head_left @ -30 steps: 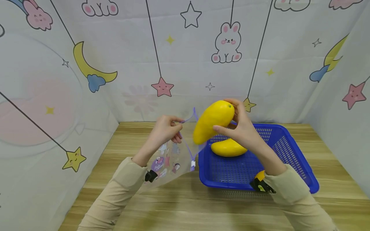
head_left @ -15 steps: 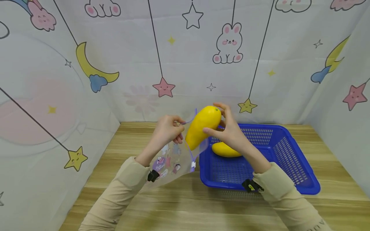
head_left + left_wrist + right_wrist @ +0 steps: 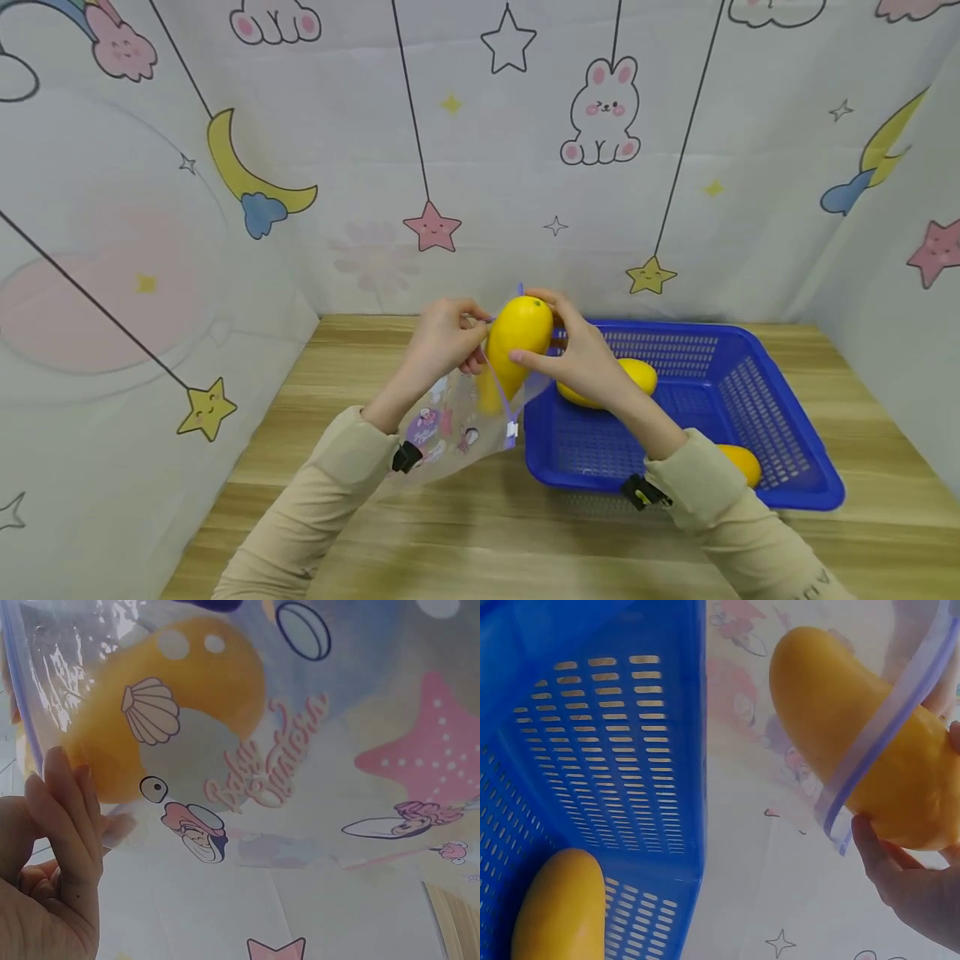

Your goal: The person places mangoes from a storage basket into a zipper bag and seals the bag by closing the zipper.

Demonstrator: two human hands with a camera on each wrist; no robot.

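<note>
A yellow mango (image 3: 516,342) stands half inside a clear zip bag (image 3: 454,421) printed with cartoon figures. My right hand (image 3: 576,358) grips the mango's upper part and its lower end sits below the bag's purple rim. My left hand (image 3: 444,342) pinches the bag's near rim and holds its mouth wide. In the right wrist view the purple rim crosses the mango (image 3: 870,750). In the left wrist view the mango (image 3: 165,742) shows as an orange shape through the printed bag (image 3: 300,787), with my fingers (image 3: 71,817) on its edge.
A blue slotted basket (image 3: 765,400) stands on the wooden table (image 3: 480,533) at the right, with two more mangoes (image 3: 637,377) (image 3: 738,462) in it. Cartoon-printed cloth walls (image 3: 225,167) close in the left, back and right sides.
My right hand has carried the mango left and down from above the basket into the bag's mouth. The left hand has kept hold of the bag's rim.
</note>
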